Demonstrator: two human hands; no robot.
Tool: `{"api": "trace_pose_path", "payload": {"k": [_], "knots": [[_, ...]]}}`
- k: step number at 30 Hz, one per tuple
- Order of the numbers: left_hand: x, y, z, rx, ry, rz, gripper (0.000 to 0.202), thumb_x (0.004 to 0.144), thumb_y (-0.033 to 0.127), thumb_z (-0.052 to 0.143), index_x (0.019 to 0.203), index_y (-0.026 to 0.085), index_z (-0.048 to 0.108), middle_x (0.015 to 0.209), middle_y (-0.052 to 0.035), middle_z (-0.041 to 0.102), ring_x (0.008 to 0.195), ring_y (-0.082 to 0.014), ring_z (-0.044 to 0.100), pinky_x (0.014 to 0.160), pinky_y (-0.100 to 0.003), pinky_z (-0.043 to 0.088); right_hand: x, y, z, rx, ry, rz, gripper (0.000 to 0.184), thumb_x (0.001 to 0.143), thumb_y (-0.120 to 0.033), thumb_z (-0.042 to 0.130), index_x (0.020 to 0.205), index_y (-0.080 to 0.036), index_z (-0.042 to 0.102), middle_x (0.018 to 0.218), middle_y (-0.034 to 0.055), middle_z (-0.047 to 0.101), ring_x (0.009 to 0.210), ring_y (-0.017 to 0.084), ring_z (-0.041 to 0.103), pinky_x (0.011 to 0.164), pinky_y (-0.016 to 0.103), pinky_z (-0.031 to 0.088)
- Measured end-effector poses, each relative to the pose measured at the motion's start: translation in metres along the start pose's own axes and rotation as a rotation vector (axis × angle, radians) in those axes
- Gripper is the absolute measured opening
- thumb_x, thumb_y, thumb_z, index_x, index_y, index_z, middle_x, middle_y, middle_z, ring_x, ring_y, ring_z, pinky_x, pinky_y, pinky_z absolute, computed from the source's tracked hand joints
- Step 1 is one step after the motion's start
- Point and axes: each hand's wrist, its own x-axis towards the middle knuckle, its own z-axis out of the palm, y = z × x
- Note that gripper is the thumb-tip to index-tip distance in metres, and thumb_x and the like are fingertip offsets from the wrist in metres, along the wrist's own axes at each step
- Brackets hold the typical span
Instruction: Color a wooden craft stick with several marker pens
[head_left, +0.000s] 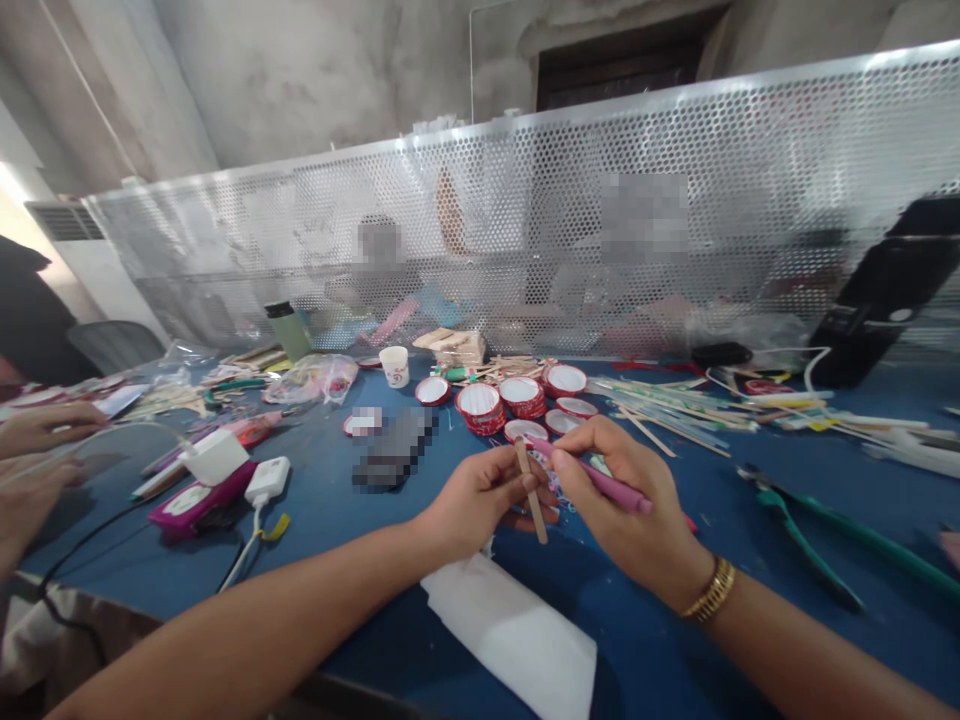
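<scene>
My left hand (pixel 476 500) pinches a flat wooden craft stick (pixel 536 510), which stands tilted between thumb and fingers. A thick pink pen (pixel 611 487) is gripped in my right hand (pixel 637 515), with a gold bracelet (pixel 712 590) on that wrist. The pen's front end points at the upper part of the stick; whether they touch I cannot tell. Just beyond my hands sit stacks of small round white discs with red rims (pixel 480 402). A folded white paper sheet (pixel 517 635) lies below my left hand on the blue table (pixel 390 640).
Teal-handled pliers (pixel 802 540) lie at the right. To the left are a purple power strip (pixel 202 510), white chargers (pixel 268 480) and a blurred dark object (pixel 394 450). A paper cup (pixel 394 367) and loose sticks stand farther back. Another person's hands (pixel 45 440) are at far left.
</scene>
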Motion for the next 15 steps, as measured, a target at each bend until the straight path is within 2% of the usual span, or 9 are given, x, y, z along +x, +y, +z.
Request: {"api": "trace_pose_path", "payload": {"k": [15], "knots": [[0.0010,-0.0018,-0.0013,0.006,0.008,-0.005,0.043,0.069,0.051,0.078,0.090,0.017,0.061,0.083,-0.0034,0.066,0.075,-0.0200,0.068,0.066,-0.031,0.054,0.0000,0.0010,0.0010,0.017,-0.004,0.009,0.011,0.088,-0.022,0.055,0.077,-0.021,0.055,0.070,-0.0023,0.059,0.062,0.012,0.055,0.059,0.025,0.043]]}}
